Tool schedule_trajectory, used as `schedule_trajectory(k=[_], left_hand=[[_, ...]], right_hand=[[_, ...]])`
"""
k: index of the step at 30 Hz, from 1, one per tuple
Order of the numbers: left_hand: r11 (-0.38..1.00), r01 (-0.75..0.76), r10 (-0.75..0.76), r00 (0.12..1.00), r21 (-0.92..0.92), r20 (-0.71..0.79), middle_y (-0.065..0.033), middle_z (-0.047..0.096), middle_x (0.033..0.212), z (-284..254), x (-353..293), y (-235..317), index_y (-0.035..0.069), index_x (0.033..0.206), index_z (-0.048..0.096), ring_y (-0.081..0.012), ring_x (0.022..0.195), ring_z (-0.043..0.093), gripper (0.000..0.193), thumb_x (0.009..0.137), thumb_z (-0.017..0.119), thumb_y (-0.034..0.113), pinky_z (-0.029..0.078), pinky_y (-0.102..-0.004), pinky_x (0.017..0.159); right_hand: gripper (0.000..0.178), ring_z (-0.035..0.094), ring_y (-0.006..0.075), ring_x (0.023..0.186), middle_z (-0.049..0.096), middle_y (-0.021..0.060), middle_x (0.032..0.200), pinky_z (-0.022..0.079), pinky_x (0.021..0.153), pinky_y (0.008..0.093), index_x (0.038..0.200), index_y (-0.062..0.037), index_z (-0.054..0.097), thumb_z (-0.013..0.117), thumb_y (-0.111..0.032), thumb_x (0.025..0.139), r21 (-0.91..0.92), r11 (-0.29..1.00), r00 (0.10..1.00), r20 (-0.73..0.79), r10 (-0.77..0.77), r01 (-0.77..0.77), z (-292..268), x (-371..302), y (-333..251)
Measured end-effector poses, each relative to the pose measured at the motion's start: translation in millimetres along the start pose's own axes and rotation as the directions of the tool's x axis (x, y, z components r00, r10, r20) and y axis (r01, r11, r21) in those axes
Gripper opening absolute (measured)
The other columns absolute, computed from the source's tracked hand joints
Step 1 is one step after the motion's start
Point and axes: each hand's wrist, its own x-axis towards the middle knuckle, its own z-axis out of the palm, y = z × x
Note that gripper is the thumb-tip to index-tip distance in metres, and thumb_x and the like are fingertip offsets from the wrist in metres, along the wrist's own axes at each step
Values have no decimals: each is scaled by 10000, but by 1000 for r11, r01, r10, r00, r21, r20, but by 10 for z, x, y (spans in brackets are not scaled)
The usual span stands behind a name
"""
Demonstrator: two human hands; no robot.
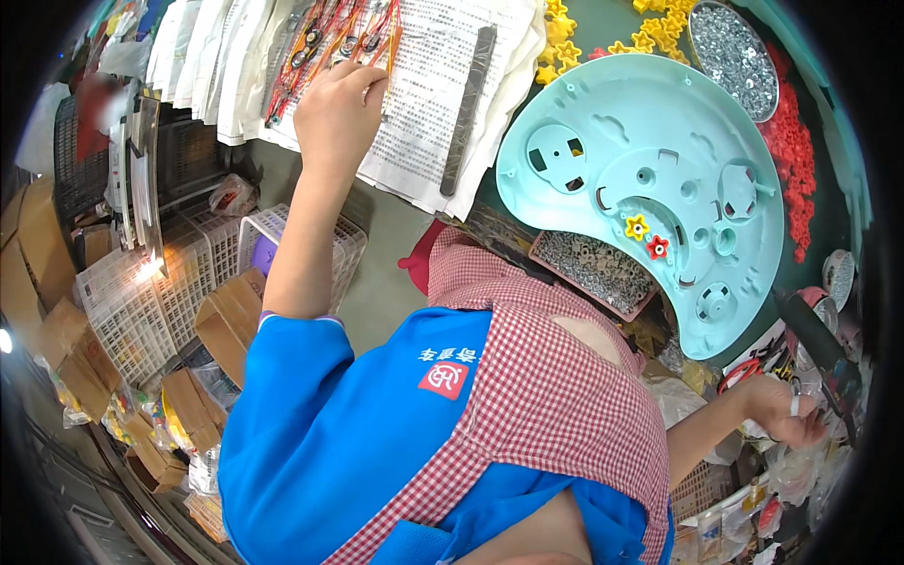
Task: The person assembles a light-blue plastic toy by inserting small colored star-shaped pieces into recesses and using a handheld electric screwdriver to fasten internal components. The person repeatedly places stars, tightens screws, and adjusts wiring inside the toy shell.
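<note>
My left hand [339, 113] is closed in a pinch over a bundle of red and orange wires [315, 52] with small black round parts. The fingertips meet at one of these wired parts and partly hide it. The bundle lies on printed paper sheets [424, 113]. Far to the right, my right hand [786, 410] has its fingers curled, with a white band round one finger. It is beside a dark tool [819, 344]; what it grips is hidden. Between the hands lies a light-blue crescent-shaped plastic shell [612, 104], with a yellow star piece [637, 227] and a red star piece [657, 247] seated in it.
A dark grey strip [468, 113] rests on the papers. Beyond the shell are yellow star pieces [560, 42], a round container of small metal parts [733, 61] and red pieces [794, 160]. A pink-rimmed tray of screws [593, 268] stands near my apron. Crates [151, 301] and cartons crowd the left.
</note>
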Motion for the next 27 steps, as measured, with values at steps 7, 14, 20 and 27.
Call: schedule_trajectory(k=[7, 14, 20, 27], left_hand=[[992, 106, -109, 993, -66, -42, -22, 699, 744, 154, 201, -91, 84, 908, 722, -218, 695, 678, 197, 878, 665, 271, 526, -339, 629], [888, 275, -167, 939, -367, 301, -85, 689, 732, -153, 75, -40, 71, 957, 754, -183, 634, 636, 211, 875, 705, 258, 494, -326, 627], [998, -68, 69, 993, -6, 99, -84, 698, 860, -275, 47, -20, 72, 888, 746, -261, 831, 662, 147, 827, 708, 199, 521, -363, 746], [996, 69, -75, 987, 48, 139, -56, 695, 840, 169, -109, 308, 127, 877, 755, -264, 775, 670, 95, 818, 717, 191, 533, -371, 731]], right_hand=[[671, 637, 334, 1014, 619, 248, 1110, 543, 891, 437, 1352, 87, 383, 521, -437, 956, 392, 596, 687, 595, 417, -701, 183, -410, 413], [811, 524, 224, 754, 531, 109, 837, 455, 753, 375, 1344, 32, 377, 670, -488, 796, 439, 493, 656, 579, 484, -751, 148, -410, 433], [945, 506, 254, 789, 507, 124, 822, 423, 798, 384, 1379, 85, 352, 671, -557, 763, 360, 440, 563, 628, 538, -822, -162, -134, 207], [960, 462, 230, 752, 480, 93, 782, 394, 802, 379, 1374, 84, 309, 652, -576, 768, 387, 438, 578, 642, 504, -811, -227, -39, -98]])
